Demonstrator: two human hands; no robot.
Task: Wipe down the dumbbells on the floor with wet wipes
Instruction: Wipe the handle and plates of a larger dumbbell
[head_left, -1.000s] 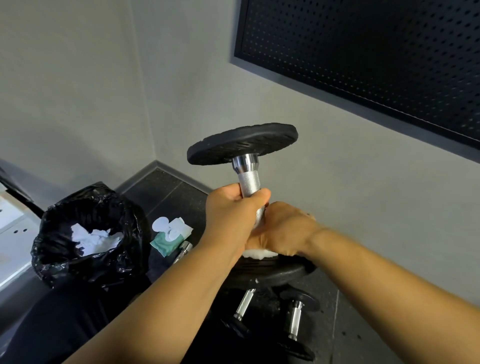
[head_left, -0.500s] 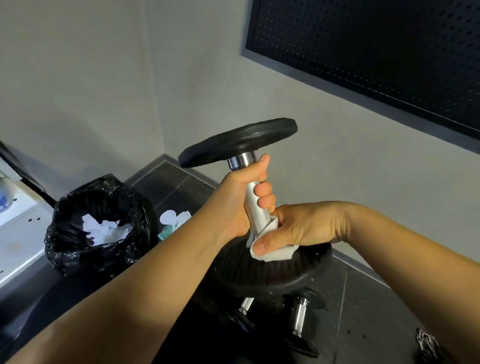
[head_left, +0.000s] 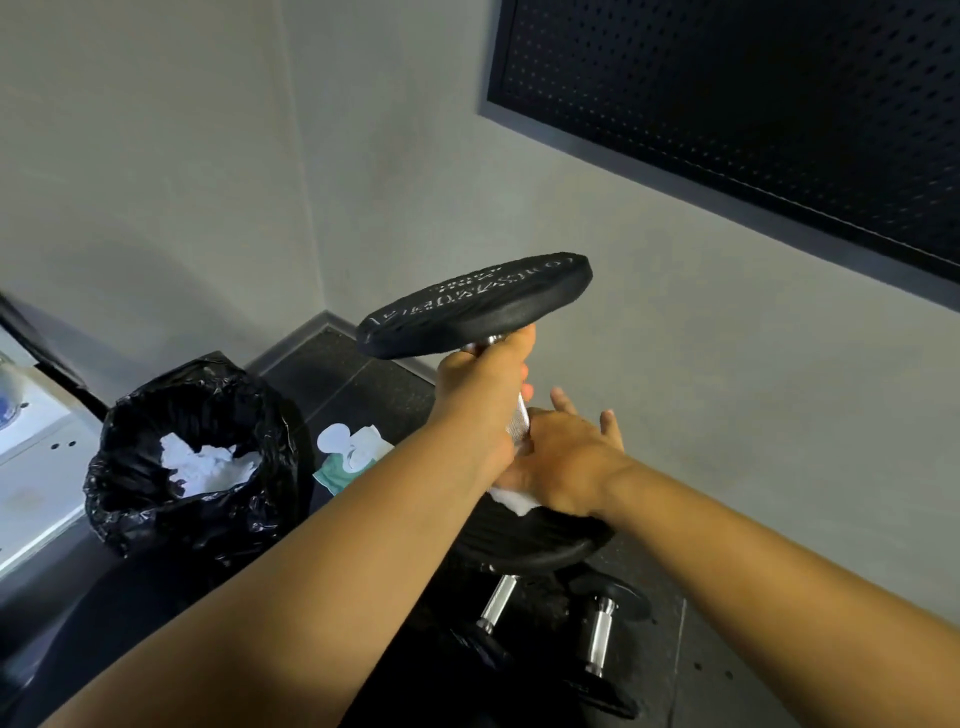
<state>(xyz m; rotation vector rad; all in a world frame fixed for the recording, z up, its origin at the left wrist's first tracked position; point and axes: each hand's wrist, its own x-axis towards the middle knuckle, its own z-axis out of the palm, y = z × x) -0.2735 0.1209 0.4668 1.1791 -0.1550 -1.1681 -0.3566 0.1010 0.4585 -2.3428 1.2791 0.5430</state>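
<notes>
At centre frame, upright dumbbell (head_left: 475, 306): left hand (head_left: 480, 400) grips handle beneath top plate; at its 5 o'clock, right hand (head_left: 566, 462), fingers straight, presses wet wipe (head_left: 511, 501) against lower handle

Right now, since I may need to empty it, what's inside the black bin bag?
Crumpled white wipes lie in the black bin bag; anything beneath them is covered.

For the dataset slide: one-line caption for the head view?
Left hand grips the dumbbell handle under the top plate; right hand presses a wet wipe at the handle's base.
</notes>
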